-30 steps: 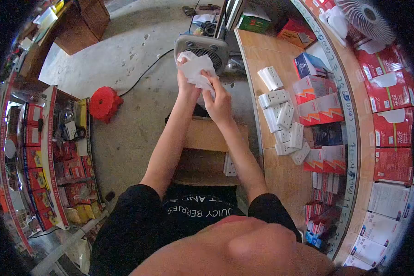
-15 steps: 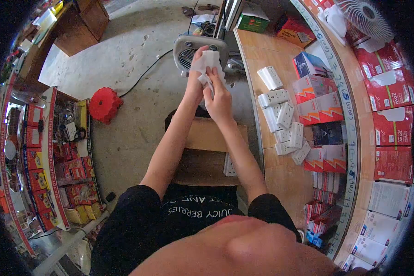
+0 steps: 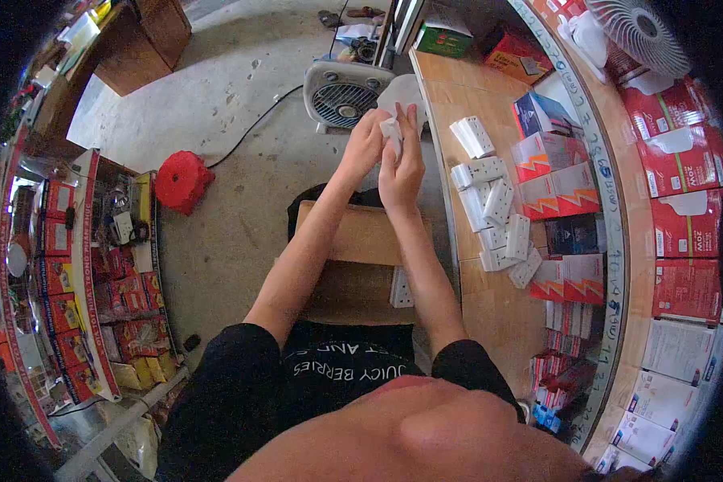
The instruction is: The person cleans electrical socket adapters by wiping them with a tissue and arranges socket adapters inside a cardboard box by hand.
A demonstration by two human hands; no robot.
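My left hand and my right hand meet in front of me, beyond an open cardboard box. Between them is a crumpled white cloth or tissue, pinched by the fingers of both. A pale rounded sheet spreads behind my right fingers; whether it belongs to the same piece I cannot tell. Inside the box, at its right side, stands a white power strip. More white power strips lie piled on the wooden counter to my right.
A grey box fan stands on the floor just past my hands, its cable running to a red round object. Red and white cartons line the counter. Shelves with packaged goods stand at left, and a white fan at upper right.
Both hands have moved right and slightly down with the white piece, uncovering the box fan's grille. The pale sheet now shows to the right of the fan.
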